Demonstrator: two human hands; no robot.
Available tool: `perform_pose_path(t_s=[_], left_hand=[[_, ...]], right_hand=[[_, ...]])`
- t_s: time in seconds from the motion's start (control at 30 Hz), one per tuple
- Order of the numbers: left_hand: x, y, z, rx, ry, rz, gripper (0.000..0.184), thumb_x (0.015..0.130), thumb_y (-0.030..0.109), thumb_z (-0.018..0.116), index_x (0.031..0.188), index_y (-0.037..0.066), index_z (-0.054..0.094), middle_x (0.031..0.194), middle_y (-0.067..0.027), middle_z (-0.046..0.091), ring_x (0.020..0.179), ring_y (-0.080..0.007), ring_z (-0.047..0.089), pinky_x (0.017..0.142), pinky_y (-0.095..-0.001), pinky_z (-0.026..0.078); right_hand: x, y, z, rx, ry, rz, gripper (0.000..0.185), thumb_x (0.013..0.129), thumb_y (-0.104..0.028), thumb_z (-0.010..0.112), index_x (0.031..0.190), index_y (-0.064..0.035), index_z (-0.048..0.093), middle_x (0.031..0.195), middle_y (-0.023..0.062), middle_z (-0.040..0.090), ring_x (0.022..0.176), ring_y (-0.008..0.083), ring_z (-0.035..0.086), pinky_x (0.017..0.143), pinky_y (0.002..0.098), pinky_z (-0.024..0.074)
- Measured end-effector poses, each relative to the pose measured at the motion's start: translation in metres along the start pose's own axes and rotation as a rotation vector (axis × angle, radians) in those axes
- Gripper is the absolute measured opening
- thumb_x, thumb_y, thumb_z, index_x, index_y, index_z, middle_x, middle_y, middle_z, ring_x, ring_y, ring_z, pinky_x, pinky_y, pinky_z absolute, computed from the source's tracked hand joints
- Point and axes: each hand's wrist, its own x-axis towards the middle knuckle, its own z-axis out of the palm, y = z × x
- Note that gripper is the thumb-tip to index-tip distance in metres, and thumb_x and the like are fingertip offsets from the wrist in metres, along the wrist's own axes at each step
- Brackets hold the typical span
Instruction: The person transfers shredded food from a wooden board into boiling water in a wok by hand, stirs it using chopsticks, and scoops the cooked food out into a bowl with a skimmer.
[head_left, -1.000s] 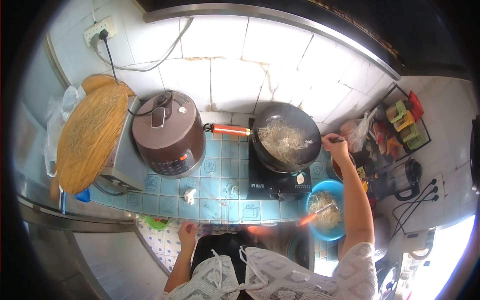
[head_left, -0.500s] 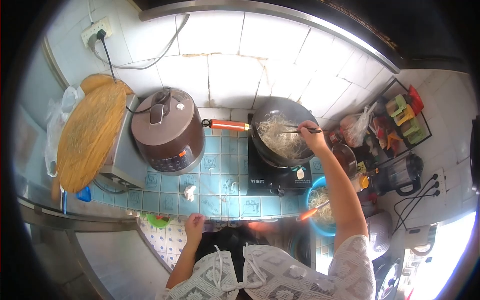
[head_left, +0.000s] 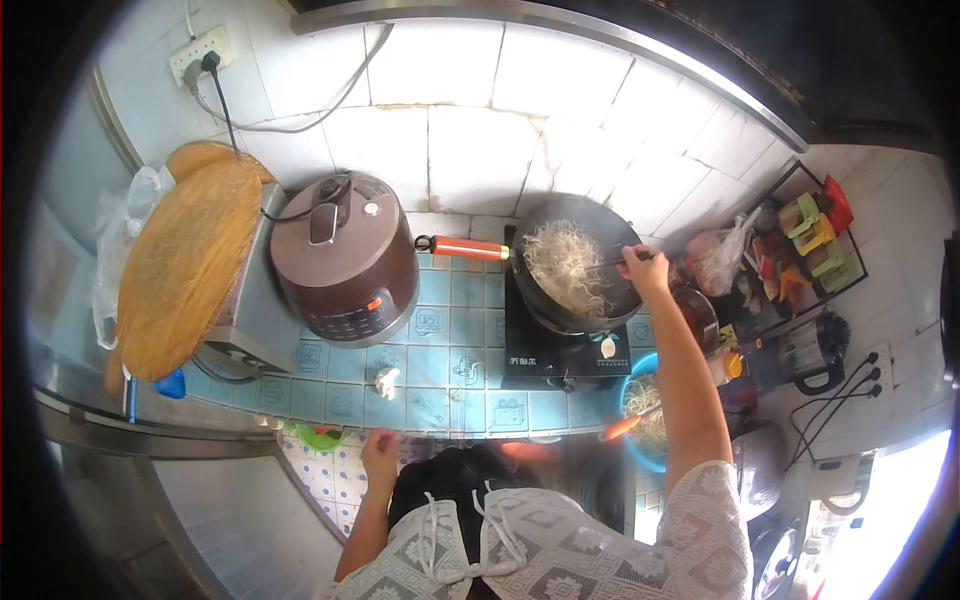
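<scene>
By the front edge of the counter (head_left: 335, 402), at left, note left hand (head_left: 380, 456), well apart from the wok (head_left: 608, 224), too blurred to tell whether holding anything. Rightward, log pale strands (head_left: 562, 266) heaped in wok, lying just left of right hand (head_left: 647, 270), the nearer one, closed around a thin dark utensil (head_left: 613, 263) with long axis roughly sideways, pointing left at the strands. Versus half a second ago, mark right hand as shifted right, from over the wok to about its right rim.

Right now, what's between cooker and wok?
The wok's orange handle, reaching toward the cooker, with blue tiles showing below it in the head view.
</scene>
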Motion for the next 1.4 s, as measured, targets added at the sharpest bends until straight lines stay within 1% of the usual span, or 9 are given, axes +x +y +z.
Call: perform_pose_path(t_s=[0.13,0.23,0.37,0.43,0.47,0.67,1.0,1.3,1.4], left_hand=[[-0.001,0.001,-0.004,0.059,0.001,0.003,0.009,0.079,0.006,0.061,0.083,0.002,0.055,0.073,-0.0031,0.059,0.067,-0.0102,0.056,0.063,-0.023,0.044],[0.0,-0.002,-0.004,0.081,-0.01,-0.002,0.009,0.079,0.007,0.061,0.083,0.002,0.055,0.072,-0.0033,0.059,0.066,-0.0103,0.055,0.062,-0.0233,0.044],[0.005,-0.002,-0.003,0.021,-0.047,0.007,0.01,0.078,0.007,0.062,0.083,0.001,0.056,0.072,-0.0036,0.059,0.065,-0.0103,0.055,0.061,-0.0236,0.044],[0.001,0.007,-0.003,0.025,-0.043,-0.01,0.01,0.078,0.007,0.062,0.083,0.001,0.056,0.072,-0.0037,0.059,0.065,-0.0103,0.055,0.061,-0.0235,0.044],[0.003,0.011,-0.003,0.027,-0.04,-0.024,0.01,0.078,0.007,0.062,0.083,0.001,0.056,0.072,-0.0037,0.059,0.065,-0.0102,0.055,0.06,-0.0233,0.044],[0.001,-0.018,-0.007,-0.004,0.005,0.012,0.01,0.078,0.007,0.062,0.083,0.001,0.056,0.072,-0.0032,0.058,0.067,-0.0099,0.055,0.061,-0.0228,0.043],[0.024,0.002,0.016,-0.025,-0.145,-0.158,0.011,0.078,0.008,0.062,0.084,0.001,0.056,0.072,-0.0028,0.058,0.068,-0.0083,0.055,0.061,-0.0222,0.043],[0.044,0.09,0.08,-0.225,-0.396,-0.116,0.01,0.082,0.005,0.058,0.089,0.0,0.054,0.079,-0.0057,0.061,0.072,-0.0121,0.059,0.06,-0.0212,0.044],[0.046,0.117,0.087,-0.176,-0.451,-0.02,0.009,0.083,0.005,0.056,0.089,-0.001,0.053,0.079,-0.0066,0.061,0.075,-0.0119,0.059,0.065,-0.0233,0.046]], right_hand=[[-0.018,-0.042,-0.009,-0.309,-0.047,-0.386,0.01,0.075,-0.011,0.063,0.076,-0.0018,0.065,0.061,0.0039,0.061,0.059,0.0094,0.06,0.055,0.0235,0.0467],[-0.052,-0.06,0.012,-0.018,-0.332,-0.212,0.006,0.073,-0.008,0.064,0.076,-0.0029,0.065,0.06,0.003,0.06,0.055,0.0105,0.057,0.055,0.0249,0.0462],[-0.055,-0.03,0.031,-0.166,-0.476,-0.272,0.008,0.072,-0.008,0.065,0.078,-0.0038,0.064,0.07,0.0047,0.062,0.064,0.0134,0.059,0.06,0.0261,0.0466],[-0.05,-0.03,0.02,-0.514,-0.432,-0.82,0.01,0.071,-0.008,0.065,0.08,-0.0037,0.064,0.077,0.0087,0.063,0.072,0.0209,0.062,0.065,0.028,0.048],[-0.047,-0.034,0.013,-0.473,-0.368,-0.713,0.011,0.07,-0.008,0.065,0.081,-0.0034,0.064,0.081,0.0113,0.063,0.074,0.0269,0.062,0.068,0.0299,0.0489],[-0.016,-0.036,-0.006,-0.32,0.055,-0.454,0.009,0.075,-0.008,0.062,0.079,-0.0007,0.064,0.067,0.0104,0.063,0.061,0.0161,0.062,0.06,0.0268,0.0477],[-0.03,-0.037,-0.023,-0.208,-0.479,-0.08,0.014,0.079,-0.012,0.061,0.08,0.0022,0.063,0.064,0.0039,0.06,0.059,0.0077,0.058,0.056,0.0191,0.0483],[-0.036,-0.038,0.039,0.034,-0.307,-0.16,0.011,0.078,-0.011,0.063,0.082,-0.0011,0.065,0.068,0.0053,0.063,0.065,0.0102,0.06,0.059,0.0238,0.0464],[-0.019,-0.015,0.043,-0.285,-0.072,-0.467,0.011,0.076,-0.01,0.062,0.083,-0.0025,0.065,0.073,0.0094,0.065,0.065,0.0144,0.062,0.063,0.027,0.0482]])
